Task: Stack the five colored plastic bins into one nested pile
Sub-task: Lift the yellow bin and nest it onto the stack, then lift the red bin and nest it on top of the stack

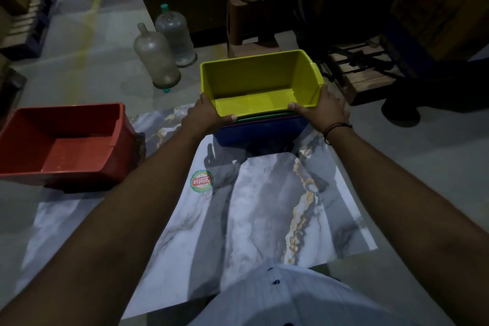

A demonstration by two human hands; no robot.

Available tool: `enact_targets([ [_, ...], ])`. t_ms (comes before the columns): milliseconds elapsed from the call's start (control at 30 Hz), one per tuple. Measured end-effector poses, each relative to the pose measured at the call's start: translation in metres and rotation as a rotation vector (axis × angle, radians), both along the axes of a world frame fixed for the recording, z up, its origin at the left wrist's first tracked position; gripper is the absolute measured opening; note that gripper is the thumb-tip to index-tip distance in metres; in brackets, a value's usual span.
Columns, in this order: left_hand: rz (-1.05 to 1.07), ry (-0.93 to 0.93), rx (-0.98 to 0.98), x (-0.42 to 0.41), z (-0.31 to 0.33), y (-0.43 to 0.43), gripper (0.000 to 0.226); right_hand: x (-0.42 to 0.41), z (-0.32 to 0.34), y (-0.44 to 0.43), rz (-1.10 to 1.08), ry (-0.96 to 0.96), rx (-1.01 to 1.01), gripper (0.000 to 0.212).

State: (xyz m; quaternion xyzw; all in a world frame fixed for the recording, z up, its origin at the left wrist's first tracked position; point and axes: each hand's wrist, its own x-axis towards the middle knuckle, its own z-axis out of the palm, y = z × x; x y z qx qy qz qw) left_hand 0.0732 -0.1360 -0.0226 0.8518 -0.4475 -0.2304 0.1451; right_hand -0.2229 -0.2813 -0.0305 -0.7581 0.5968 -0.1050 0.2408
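A yellow bin [254, 79] sits on top of a nested pile at the far end of a marble-patterned sheet [264, 206]. Under its front rim show thin green and purple rims, and a blue bin [254, 133] at the bottom. My left hand [209, 114] grips the yellow bin's front left corner, thumb on the rim. My right hand [320, 108] grips its front right corner and side. A red bin [66, 143] stands apart at the left, empty and upright, partly on the sheet's edge.
Two large clear water jugs [164, 53] stand on the floor behind the pile. A brown stool [248, 26] holds another jug. Wooden pallets [365, 71] lie at the right and the far left. A round sticker [202, 180] marks the sheet.
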Motion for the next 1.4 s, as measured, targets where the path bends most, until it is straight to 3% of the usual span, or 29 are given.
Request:
enact_targets([
  [133,-0.002,-0.026,-0.023,-0.001,-0.002,0.009,0.155,0.002,0.01,0.013,-0.032,0.091,-0.018,0.129],
  [267,-0.019,-0.141,-0.173,-0.024,0.003,0.061,0.108,0.005,0.01,0.047,-0.006,0.154,-0.234,0.102],
  [433,0.0,-0.291,-0.249,-0.027,-0.006,0.127,0.084,0.031,0.001,0.1,0.173,0.104,-0.49,0.074],
  [633,0.054,-0.389,-0.354,0.0,0.003,0.192,0.06,0.097,-0.003,0.16,0.408,-0.043,-0.586,0.056],
  [867,0.166,-0.462,-0.46,0.038,0.005,0.266,0.047,0.173,-0.004,0.227,0.607,-0.061,-0.529,0.054],
  [1200,0.367,-0.395,-0.447,0.072,-0.011,0.365,0.045,0.277,0.007,0.311,0.957,0.025,-0.32,0.057],
  [1400,0.44,-0.393,-0.459,0.08,-0.011,0.407,0.045,0.334,0.007,0.341,1.056,0.128,-0.161,0.074],
])
